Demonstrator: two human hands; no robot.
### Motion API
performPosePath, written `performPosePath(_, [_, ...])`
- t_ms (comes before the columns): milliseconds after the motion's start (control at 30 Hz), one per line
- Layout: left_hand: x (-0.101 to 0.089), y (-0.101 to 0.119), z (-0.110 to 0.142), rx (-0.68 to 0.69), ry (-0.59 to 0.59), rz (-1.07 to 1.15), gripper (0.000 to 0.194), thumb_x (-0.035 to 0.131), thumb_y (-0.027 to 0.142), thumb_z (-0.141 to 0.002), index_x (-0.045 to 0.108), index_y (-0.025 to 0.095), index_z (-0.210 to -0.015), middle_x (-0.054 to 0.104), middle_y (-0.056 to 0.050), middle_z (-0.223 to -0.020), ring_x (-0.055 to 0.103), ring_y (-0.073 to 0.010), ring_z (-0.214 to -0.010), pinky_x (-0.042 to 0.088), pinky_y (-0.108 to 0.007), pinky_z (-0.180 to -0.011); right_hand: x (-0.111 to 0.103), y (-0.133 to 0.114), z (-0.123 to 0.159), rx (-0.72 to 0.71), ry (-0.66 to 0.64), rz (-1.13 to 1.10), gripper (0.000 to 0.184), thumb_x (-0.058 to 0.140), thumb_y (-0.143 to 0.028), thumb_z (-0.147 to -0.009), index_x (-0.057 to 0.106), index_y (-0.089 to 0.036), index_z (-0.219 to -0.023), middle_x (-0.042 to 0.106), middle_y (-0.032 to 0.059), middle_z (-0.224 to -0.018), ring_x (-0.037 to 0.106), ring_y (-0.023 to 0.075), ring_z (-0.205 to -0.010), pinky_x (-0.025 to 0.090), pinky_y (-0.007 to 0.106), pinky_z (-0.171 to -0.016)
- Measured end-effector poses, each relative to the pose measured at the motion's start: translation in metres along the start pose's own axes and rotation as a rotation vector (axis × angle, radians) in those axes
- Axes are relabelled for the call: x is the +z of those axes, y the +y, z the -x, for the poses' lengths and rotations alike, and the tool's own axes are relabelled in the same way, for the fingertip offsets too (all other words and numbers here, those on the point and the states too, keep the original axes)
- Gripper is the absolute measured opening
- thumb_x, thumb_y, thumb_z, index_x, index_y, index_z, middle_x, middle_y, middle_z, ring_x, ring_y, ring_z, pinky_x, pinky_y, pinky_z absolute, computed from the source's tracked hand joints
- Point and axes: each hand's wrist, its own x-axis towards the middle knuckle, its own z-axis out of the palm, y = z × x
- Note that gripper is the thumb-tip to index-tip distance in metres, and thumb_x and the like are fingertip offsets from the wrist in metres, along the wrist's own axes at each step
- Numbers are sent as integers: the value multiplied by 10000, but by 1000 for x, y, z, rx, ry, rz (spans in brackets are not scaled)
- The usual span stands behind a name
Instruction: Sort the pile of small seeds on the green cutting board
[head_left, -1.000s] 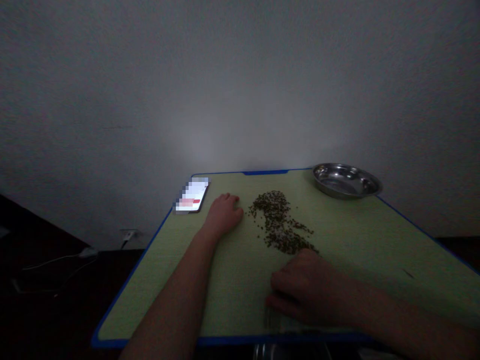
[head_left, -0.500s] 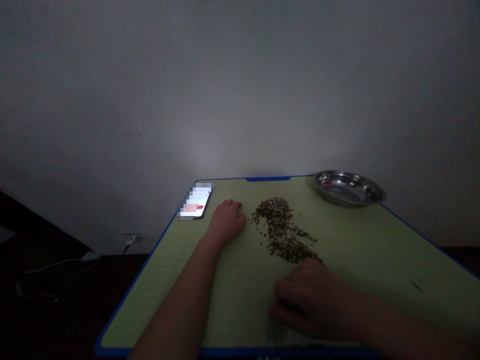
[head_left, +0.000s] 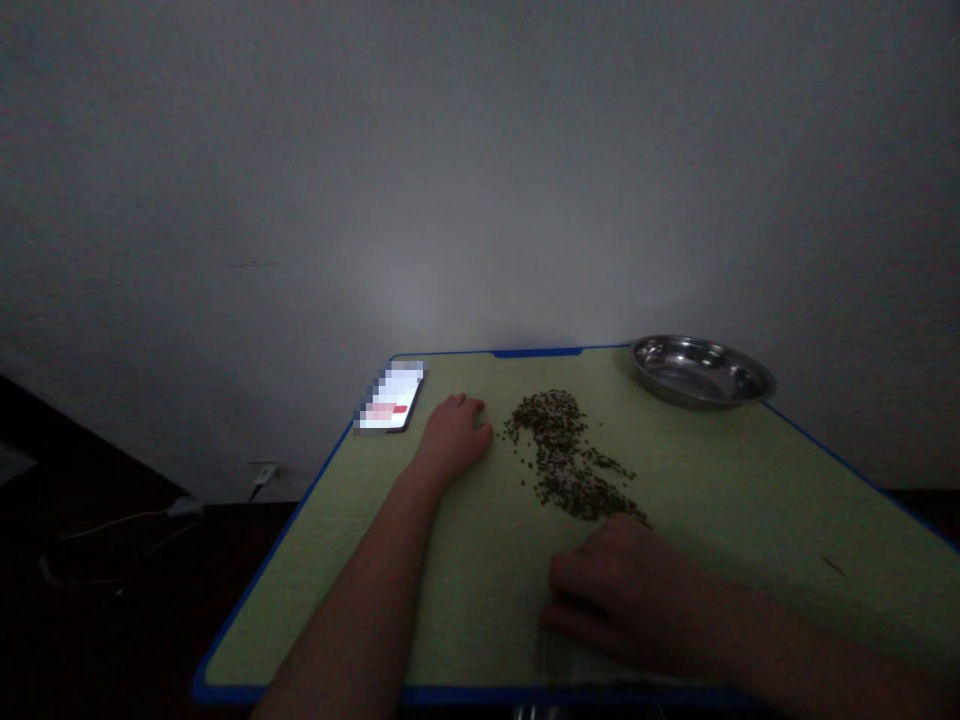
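My left hand (head_left: 454, 437) lies on the green tabletop, thumb apart from the fingers, holding nothing I can see. To its right spreads a loose pile of small dark grains mixed with paler ones (head_left: 559, 455). My right hand (head_left: 619, 595) is closed, its fingers curled down, just in front of the pile's near end. Whatever may be in those fingers is hidden. Below it, by the front edge, shows the dim outline of a clear container (head_left: 559, 660), mostly covered by the hand; I cannot tell whether they touch.
A shiny metal bowl (head_left: 701, 375) stands at the back right corner. At the back left lies a lit phone (head_left: 391, 398). The green table (head_left: 480, 570) has a blue rim and meets a grey wall (head_left: 480, 180). A thin dark sliver (head_left: 834, 567) lies to the right. Cords (head_left: 184, 508) hang at left.
The view has shifted very slightly, so the bowl, phone and table sit a little higher. Both hands and the grain pile look nearly the same.
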Motion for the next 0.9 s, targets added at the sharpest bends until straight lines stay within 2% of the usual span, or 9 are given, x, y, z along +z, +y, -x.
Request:
performPosePath(400, [0, 0, -2, 16, 5, 7, 393, 476, 274, -780, 589, 138, -1132, 585, -119, -1164, 496, -238, -1142, 363, -344, -1006, -5, -2, -3, 10, -73, 58, 247, 524, -369, -852, 629, -193, -714, 700, 20, -616, 624, 136, -515, 270, 266, -476])
performPosePath(900, [0, 0, -3, 20, -8, 10, 404, 463, 281, -783, 582, 129, -1138, 580, -127, -1171, 490, -235, -1151, 355, -341, -1008, -3, 1, -1, 16, -26, 75, 300, 522, -410, -865, 638, -187, -701, 681, 19, -569, 585, 122, -458, 209, 272, -447])
